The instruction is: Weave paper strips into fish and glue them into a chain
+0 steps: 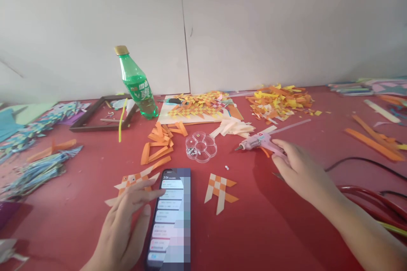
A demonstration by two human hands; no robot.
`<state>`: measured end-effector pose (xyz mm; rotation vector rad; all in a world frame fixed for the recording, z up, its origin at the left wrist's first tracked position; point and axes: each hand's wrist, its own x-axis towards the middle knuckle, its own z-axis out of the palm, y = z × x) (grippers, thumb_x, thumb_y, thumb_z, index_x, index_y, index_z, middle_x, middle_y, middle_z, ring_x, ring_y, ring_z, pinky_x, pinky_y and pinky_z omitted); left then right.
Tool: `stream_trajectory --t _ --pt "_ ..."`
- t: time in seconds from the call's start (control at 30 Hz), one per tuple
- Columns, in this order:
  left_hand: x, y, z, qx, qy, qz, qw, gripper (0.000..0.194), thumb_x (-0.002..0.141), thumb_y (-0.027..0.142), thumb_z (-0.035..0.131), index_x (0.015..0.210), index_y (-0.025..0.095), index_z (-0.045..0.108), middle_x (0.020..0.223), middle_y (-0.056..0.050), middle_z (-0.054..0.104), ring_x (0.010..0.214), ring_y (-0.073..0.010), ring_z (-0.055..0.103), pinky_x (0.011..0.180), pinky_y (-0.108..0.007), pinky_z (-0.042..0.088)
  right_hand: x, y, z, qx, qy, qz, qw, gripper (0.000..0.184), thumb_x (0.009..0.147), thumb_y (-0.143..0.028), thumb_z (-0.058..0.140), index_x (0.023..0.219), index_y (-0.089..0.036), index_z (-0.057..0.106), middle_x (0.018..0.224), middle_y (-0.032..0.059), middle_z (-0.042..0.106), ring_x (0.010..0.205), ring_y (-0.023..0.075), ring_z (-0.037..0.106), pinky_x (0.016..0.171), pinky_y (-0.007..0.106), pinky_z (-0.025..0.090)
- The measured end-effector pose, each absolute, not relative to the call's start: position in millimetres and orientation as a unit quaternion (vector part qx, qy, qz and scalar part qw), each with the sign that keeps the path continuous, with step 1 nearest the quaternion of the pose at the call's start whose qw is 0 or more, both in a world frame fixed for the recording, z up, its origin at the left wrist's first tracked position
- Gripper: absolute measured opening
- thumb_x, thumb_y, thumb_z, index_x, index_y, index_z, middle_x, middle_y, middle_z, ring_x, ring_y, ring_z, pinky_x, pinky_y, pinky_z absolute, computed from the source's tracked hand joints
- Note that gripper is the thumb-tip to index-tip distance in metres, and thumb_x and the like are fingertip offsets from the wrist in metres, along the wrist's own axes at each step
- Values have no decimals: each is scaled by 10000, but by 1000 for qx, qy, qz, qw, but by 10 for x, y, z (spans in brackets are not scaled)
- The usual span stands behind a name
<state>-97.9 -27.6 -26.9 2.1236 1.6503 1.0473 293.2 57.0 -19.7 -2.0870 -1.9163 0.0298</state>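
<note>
My left hand (pixel 125 224) lies flat on the red table (pixel 260 228), fingers stretched out, one fingertip touching the lit phone (pixel 170 220) beside it. Under its fingers lies an orange-and-cream woven paper piece (pixel 133 180). My right hand (pixel 299 169) reaches to the handle of a pink glue gun (pixel 260 142) lying on its side, nozzle pointing left; the fingers rest on the grip, loosely curled. A second woven paper piece (pixel 220 188) lies between my hands. A clear flower-shaped bead box (pixel 201 147) sits just beyond the phone.
A green soda bottle (pixel 137 84) stands at the back beside a dark wooden frame (pixel 98 114). Orange and yellow paper strips (pixel 280 99) are heaped near the wall. Blue woven pieces (pixel 41 165) lie left. Red and black cables (pixel 375 197) run at the right.
</note>
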Motion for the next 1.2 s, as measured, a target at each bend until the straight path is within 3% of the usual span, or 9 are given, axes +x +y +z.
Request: stream_trajectory --t 0.1,0.3,0.47,0.67,0.83,0.97,1.2 --pt "-953 -265 -240 762 526 344 159 374 909 219 477 1258 296 588 1302 -81 634 1309 -322 491 1109 -521 342 2922 575 -186 -730 -666 14 150 445 925 -264 362 1260 -52 564 1260 215 654 1150 338 619 948 415 490" --pt "-955 -264 -205 785 471 336 222 458 912 232 431 1361 298 483 1368 -95 588 1410 -335 355 1064 -510 392 2911 571 -173 -733 -665 14 144 447 934 -262 359 1271 -47 560 1268 222 649 1139 341 623 938 421 494" --pt "-962 -283 -202 815 441 303 225 498 916 252 411 1410 294 447 1410 -94 559 1429 -354 317 1109 -537 324 2894 566 -149 -741 -658 17 133 446 936 -270 366 1278 -59 560 1278 213 644 1150 331 622 958 400 484" --pt "-964 -288 -196 846 405 270 218 516 928 278 408 1442 322 394 1375 -60 583 1423 -336 311 1140 -502 283 2906 576 -173 -742 -656 26 134 474 938 -295 353 1296 -55 549 1293 215 633 1170 340 610 961 412 486" --pt "-964 -278 -191 872 390 224 193 544 910 231 398 1453 264 380 1450 -80 507 1413 -346 316 1128 -498 288 2926 591 -205 -750 -646 35 141 522 895 -330 356 1299 -62 551 1304 201 629 1199 355 591 987 457 481" --pt "-985 -282 -188 873 382 238 186 557 902 226 393 1457 255 351 1402 -77 549 1401 -330 333 1131 -494 289 2923 583 -191 -748 -646 48 140 555 895 -351 332 1317 -54 534 1319 200 616 1215 356 577 1008 472 468" --pt "-1130 -273 -210 843 419 290 174 450 895 213 377 1334 284 447 1360 -76 575 1362 -322 376 1047 -510 377 2915 570 -178 -750 -643 63 140 541 916 -340 328 1343 -65 515 1340 188 603 1227 352 562 1021 474 456"
